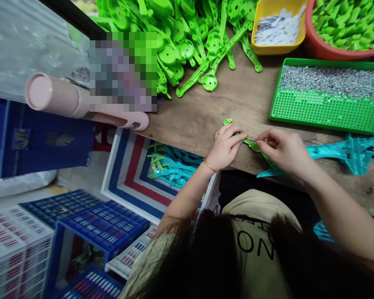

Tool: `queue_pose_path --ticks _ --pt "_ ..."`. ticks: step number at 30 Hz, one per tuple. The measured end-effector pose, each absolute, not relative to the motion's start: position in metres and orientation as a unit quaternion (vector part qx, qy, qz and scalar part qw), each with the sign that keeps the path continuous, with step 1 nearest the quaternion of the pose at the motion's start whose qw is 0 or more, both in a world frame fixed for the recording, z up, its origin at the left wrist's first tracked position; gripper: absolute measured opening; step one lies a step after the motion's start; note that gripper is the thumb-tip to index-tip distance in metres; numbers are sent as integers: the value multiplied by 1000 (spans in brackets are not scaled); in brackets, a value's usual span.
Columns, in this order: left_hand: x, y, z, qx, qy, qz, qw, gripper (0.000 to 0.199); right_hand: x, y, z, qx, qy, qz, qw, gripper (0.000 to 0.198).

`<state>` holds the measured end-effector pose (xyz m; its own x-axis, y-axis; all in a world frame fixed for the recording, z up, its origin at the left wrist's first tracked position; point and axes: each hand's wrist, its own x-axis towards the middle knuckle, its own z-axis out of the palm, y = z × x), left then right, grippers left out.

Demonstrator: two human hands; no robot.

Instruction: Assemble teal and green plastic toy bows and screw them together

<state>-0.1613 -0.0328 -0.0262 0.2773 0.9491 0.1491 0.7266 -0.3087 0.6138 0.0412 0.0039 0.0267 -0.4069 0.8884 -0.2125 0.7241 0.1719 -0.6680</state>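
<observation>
The left hand (227, 144) hides much of a slim green plastic part (253, 145), which lies on the wooden table (187, 124) near its front edge; the right hand (282, 149) covers more. The left fingers bend over it, though whether they clamp it I cannot tell. The right thumb and forefinger pinch together beside it, anything between them too small to make out. Beyond stand one yellow bin (277, 50), one red tub (327, 53) and one green tray (324, 112), the latter two cut off.
</observation>
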Motion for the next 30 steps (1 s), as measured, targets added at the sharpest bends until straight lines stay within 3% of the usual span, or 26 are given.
queue_pose_path --ticks 10,22,30 --pt "-161 -21 -26 742 572 247 248 15 43 2 23 -486 -826 282 -43 22" --pt "-156 -23 -25 723 597 244 246 10 39 10 22 -519 -779 350 -34 11" --pt "-156 -23 -25 727 592 242 248 11 37 37 26 -459 -778 417 -106 12"
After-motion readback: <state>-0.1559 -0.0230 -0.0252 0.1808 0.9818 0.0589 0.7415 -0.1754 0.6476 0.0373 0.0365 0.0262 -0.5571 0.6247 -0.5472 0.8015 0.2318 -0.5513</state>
